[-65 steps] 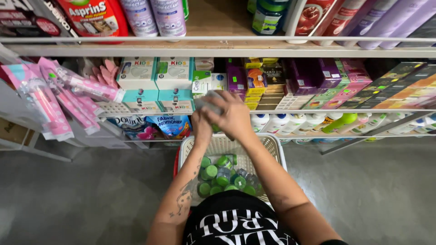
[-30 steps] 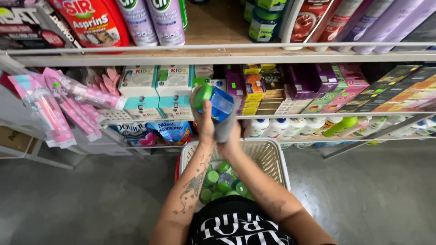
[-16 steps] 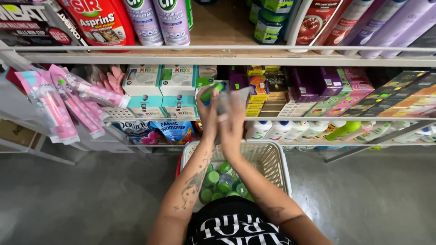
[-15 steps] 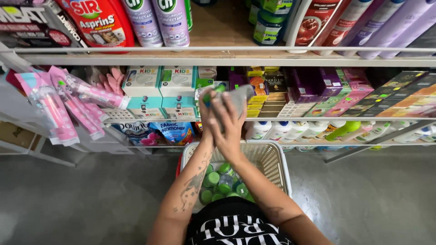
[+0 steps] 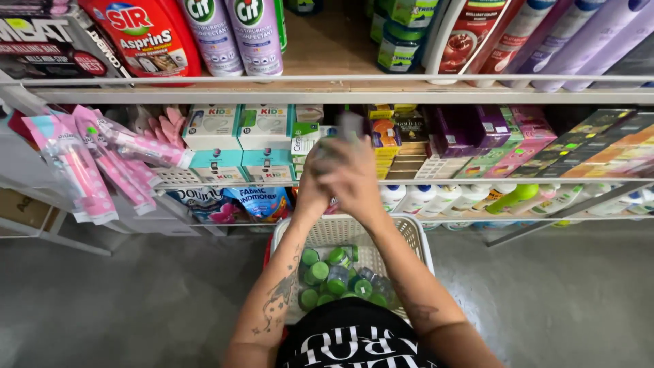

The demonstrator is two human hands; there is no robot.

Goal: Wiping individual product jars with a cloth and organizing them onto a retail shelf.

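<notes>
My left hand (image 5: 312, 182) and my right hand (image 5: 354, 178) are raised side by side at the middle shelf (image 5: 436, 182). Together they close on a small container (image 5: 351, 127) that is blurred by motion, and it sits among small boxes at the shelf front. Below my forearms stands a white plastic basket (image 5: 417, 237) on the floor. It holds several small bottles with green caps (image 5: 325, 274).
Teal and white boxes (image 5: 235, 140) stand left of my hands, purple and pink boxes (image 5: 490, 133) to the right. Pink packets (image 5: 82, 160) hang at far left. Large bottles fill the top shelf (image 5: 327, 85). White bottles line the bottom shelf (image 5: 443, 197). The floor is grey concrete.
My hands lifted a blue, green-capped container out of the basket and have moved it up and forward into the middle shelf. The basket has stayed in place.
</notes>
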